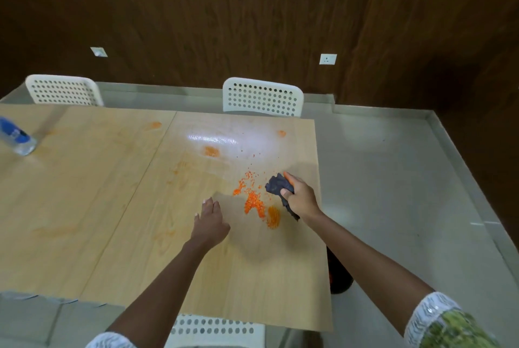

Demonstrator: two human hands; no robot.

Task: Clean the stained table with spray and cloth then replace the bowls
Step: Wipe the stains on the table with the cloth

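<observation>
Orange crumbs (251, 198) at frame centre await wiping: the right hand (300, 198) clutches the dark cloth (278, 186) bunched beside them, the left hand (210, 222) rests spread on the table (112, 207), and a sweep leftward seems next.

Light wooden table (112, 207) with orange crumbs (252, 201), orange smears (211, 151), far-left bottle (16, 137).

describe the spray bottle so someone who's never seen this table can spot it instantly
Start at the long wooden table and follow it to its far left edge, well away from both hands. The spray bottle is there, clear with a blue label, blurred and cut off by the frame. It is the only blue thing on a surface otherwise marked by orange stains and crumbs.
</observation>
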